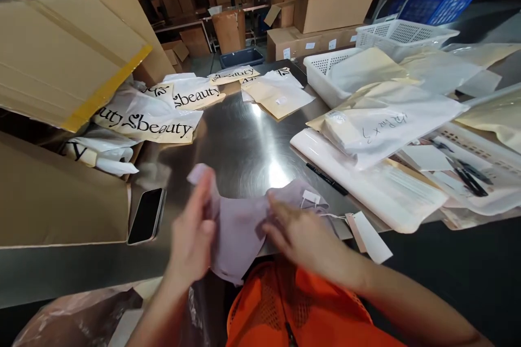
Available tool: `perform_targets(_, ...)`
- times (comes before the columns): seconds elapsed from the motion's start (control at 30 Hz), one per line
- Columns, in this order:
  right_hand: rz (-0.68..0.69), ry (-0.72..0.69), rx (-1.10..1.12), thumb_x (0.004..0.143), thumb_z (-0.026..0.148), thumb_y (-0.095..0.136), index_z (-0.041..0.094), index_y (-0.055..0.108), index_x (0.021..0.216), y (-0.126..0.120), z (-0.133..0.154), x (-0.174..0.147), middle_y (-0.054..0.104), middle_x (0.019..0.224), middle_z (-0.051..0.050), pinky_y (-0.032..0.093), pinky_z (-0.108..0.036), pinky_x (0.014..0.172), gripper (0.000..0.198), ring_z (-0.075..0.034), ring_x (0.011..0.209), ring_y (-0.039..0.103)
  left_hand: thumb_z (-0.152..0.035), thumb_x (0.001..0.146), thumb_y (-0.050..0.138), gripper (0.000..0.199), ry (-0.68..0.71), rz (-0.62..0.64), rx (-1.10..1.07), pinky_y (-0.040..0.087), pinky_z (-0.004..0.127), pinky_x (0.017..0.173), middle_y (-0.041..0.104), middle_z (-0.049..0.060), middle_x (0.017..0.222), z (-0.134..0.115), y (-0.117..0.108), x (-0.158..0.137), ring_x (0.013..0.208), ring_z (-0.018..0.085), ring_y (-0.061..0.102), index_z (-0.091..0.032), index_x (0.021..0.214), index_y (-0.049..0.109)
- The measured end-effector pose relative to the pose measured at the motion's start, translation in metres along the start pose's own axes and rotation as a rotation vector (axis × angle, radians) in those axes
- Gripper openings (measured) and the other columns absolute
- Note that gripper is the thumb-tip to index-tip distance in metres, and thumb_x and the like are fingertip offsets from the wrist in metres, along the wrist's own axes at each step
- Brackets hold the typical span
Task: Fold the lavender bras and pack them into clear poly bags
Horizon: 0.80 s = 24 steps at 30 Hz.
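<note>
A thin lavender garment (240,227) lies at the steel table's near edge, its lower part hanging over the edge. My left hand (193,236) is at its left side, edge-on and a little blurred, with a raised flap of the fabric at its fingertips. Bent fingers of my right hand (303,230) pinch the cloth right of the middle. A small white label (311,197) shows on the right end of the garment. From there a string leads to a white hang tag (372,238) beyond the table edge.
On the left stand an open cardboard box (61,195) and a phone (146,216). Printed plastic bags (158,124) lie behind. To the right are a black marker (326,179), stacked white packages (382,119), white baskets (331,59) and scissors (468,176).
</note>
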State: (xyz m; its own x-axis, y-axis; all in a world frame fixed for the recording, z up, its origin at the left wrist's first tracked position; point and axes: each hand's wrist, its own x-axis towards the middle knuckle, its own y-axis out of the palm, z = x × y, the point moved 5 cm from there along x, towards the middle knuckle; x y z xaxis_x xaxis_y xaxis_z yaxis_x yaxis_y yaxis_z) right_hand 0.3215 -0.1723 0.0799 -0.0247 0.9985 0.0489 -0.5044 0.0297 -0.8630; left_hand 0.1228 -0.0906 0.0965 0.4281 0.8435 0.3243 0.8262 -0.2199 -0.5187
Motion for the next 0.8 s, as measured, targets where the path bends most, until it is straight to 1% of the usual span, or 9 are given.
perform_targets(0.1, 0.252, -0.119, 0.308, 0.09, 0.028, 0.048, 0.015, 0.066, 0.112, 0.03, 0.029, -0.038, 0.069, 0.105, -0.013, 0.047, -0.034, 0.076, 0.031, -0.025, 0.086, 0.065, -0.063, 0.095, 0.031, 0.069, 0.218, 0.54, -0.083, 0.024, 0.045, 0.119, 0.008, 0.003, 0.164, -0.038, 0.053, 0.001, 0.148, 0.03, 0.015, -0.032, 0.155, 0.017)
perform_targets(0.13, 0.339, -0.099, 0.447, 0.09, 0.027, 0.049, 0.017, 0.068, 0.099, 0.037, 0.029, -0.051, 0.07, 0.094, -0.009, 0.047, -0.032, 0.073, 0.024, -0.022, 0.081, 0.064, -0.063, 0.095, 0.031, 0.067, 0.258, 0.637, -0.097, 0.027, 0.046, 0.118, 0.002, 0.003, 0.164, -0.043, 0.061, 0.0, 0.147, 0.031, 0.014, -0.032, 0.154, 0.021)
perform_targets(0.17, 0.423, -0.044, 0.604, 0.091, 0.029, 0.05, 0.019, 0.069, 0.091, 0.046, 0.025, -0.062, 0.07, 0.085, -0.005, 0.046, -0.029, 0.07, 0.021, -0.019, 0.076, 0.063, -0.064, 0.095, 0.029, 0.066, 0.275, 0.655, -0.105, 0.029, 0.047, 0.117, 0.001, 0.003, 0.164, -0.044, 0.063, 0.001, 0.147, 0.032, 0.016, -0.032, 0.153, 0.026)
perform_targets(0.23, 0.493, 0.176, 0.94, 0.091, 0.039, 0.055, 0.02, 0.069, 0.094, 0.067, 0.008, -0.077, 0.069, 0.083, -0.003, 0.047, -0.027, 0.068, 0.024, -0.017, 0.074, 0.063, -0.061, 0.097, 0.027, 0.061, 0.239, 0.521, -0.072, 0.03, 0.048, 0.116, 0.007, 0.004, 0.164, -0.031, 0.055, 0.01, 0.146, 0.031, 0.022, -0.031, 0.149, 0.037)
perform_targets(0.3, 0.365, 0.486, 1.258, 0.084, 0.051, 0.064, 0.02, 0.067, 0.111, 0.094, -0.013, -0.084, 0.07, 0.096, -0.006, 0.05, -0.029, 0.074, 0.041, -0.018, 0.083, 0.065, -0.051, 0.1, 0.029, 0.052, 0.152, 0.379, 0.046, 0.027, 0.047, 0.118, 0.02, 0.005, 0.161, -0.005, 0.047, 0.02, 0.146, 0.026, 0.025, -0.029, 0.145, 0.043)
perform_targets(0.4, 0.018, 0.741, 1.62, 0.068, 0.058, 0.078, 0.021, 0.065, 0.116, 0.131, -0.027, -0.076, 0.067, 0.113, -0.009, 0.048, -0.034, 0.093, 0.063, -0.023, 0.106, 0.063, -0.041, 0.099, 0.036, 0.049, 0.053, 0.409, 0.211, 0.024, 0.045, 0.12, 0.032, 0.007, 0.157, 0.036, 0.06, 0.029, 0.146, 0.022, 0.025, -0.022, 0.143, 0.045)
perform_targets(0.6, -0.529, 0.697, 1.854, 0.066, 0.06, 0.076, 0.018, 0.065, 0.102, 0.154, -0.017, -0.012, 0.066, 0.119, -0.01, 0.047, -0.041, 0.1, 0.057, -0.029, 0.116, 0.058, -0.042, 0.097, 0.036, 0.048, -0.122, 0.57, 0.126, 0.043, 0.04, 0.108, 0.063, 0.01, 0.13, 0.065, 0.108, 0.023, 0.121, 0.022, 0.059, -0.017, 0.13, 0.06)
perform_targets(0.7, -0.715, 0.768, 1.871, 0.063, 0.063, 0.076, 0.017, 0.062, 0.11, 0.148, -0.03, 0.007, 0.065, 0.122, -0.012, 0.047, -0.045, 0.101, 0.068, -0.031, 0.115, 0.059, -0.047, 0.096, 0.039, 0.046, -0.091, 0.585, 0.123, 0.05, 0.038, 0.1, 0.069, 0.007, 0.122, 0.052, 0.101, 0.024, 0.113, 0.024, 0.064, -0.021, 0.121, 0.066)
perform_targets(0.8, -0.697, 0.686, 1.857, 0.065, 0.063, 0.077, 0.017, 0.061, 0.114, 0.134, -0.04, -0.001, 0.066, 0.12, -0.011, 0.045, -0.046, 0.103, 0.069, -0.031, 0.119, 0.057, -0.05, 0.091, 0.049, 0.04, 0.036, 0.424, 0.253, 0.055, 0.037, 0.087, 0.072, 0.006, 0.113, 0.025, 0.082, 0.05, 0.102, 0.026, 0.068, -0.023, 0.113, 0.069)
